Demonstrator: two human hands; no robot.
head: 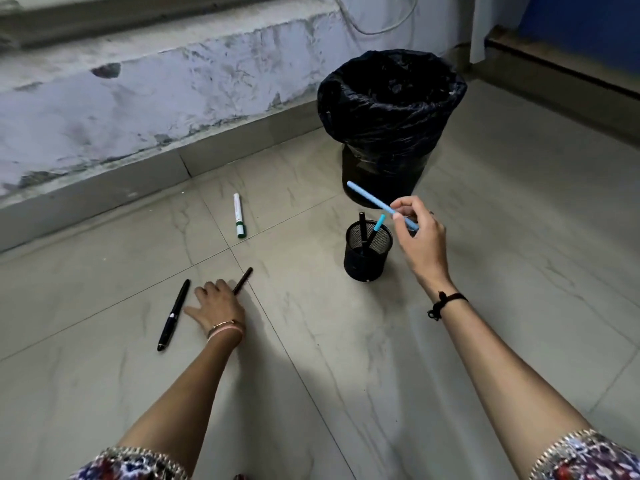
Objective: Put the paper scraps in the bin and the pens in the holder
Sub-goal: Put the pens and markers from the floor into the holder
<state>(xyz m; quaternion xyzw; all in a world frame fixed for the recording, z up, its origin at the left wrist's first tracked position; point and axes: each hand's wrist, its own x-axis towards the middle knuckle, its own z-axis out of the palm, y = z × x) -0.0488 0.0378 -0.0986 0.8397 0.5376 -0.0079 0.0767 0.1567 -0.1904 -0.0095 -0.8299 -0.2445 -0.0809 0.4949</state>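
My right hand pinches a light blue pen just above and right of the black mesh holder, which has a black pen and a blue-capped pen standing in it. My left hand rests on the floor with its fingers on the lower end of a thin dark pen. A black fountain pen lies just left of that hand. A white marker with a green cap lies farther back. The bin, lined with a black bag, stands behind the holder. No paper scraps are visible.
A grey tiled floor runs to a stained wall with a skirting at the left and back. A blue panel and a wooden edge stand at the far right.
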